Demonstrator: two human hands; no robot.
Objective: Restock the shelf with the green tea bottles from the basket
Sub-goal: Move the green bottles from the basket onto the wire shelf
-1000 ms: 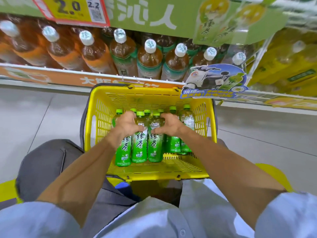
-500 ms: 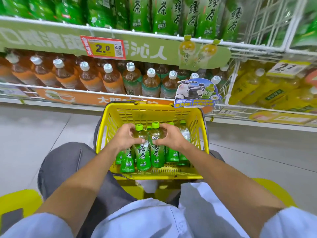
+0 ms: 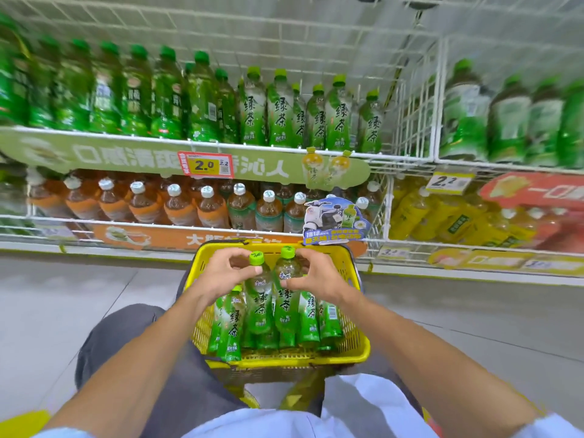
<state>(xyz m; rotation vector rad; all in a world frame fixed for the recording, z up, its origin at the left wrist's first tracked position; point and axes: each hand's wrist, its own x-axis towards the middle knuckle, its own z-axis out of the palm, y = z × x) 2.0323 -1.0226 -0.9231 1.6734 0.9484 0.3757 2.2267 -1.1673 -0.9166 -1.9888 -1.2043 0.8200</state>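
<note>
A yellow plastic basket (image 3: 354,350) sits on the floor before my knees, holding several green tea bottles. My left hand (image 3: 221,273) grips the neck of one green tea bottle (image 3: 260,306), raised above the others. Beside it my right hand (image 3: 316,275) grips the neck of a second green tea bottle (image 3: 286,308). Both bottles stand upright, green caps up, bases still within the basket. Other bottles (image 3: 232,327) lean in the basket around them. The upper wire shelf (image 3: 284,150) carries a row of the same green tea bottles (image 3: 279,112), with a gap at its right end.
Below the green tea shelf, brown tea bottles (image 3: 205,207) with white caps fill the lower shelf. Yellow bottles (image 3: 442,213) sit in the right bay, darker green bottles (image 3: 505,121) above them. A price tag (image 3: 207,164) and a cardboard scooter ad (image 3: 335,221) hang from the shelf edges. Grey tiled floor lies on both sides.
Both hands have lifted their two bottles higher out of the basket. The view has tilted upward, bringing the green tea shelf into sight.
</note>
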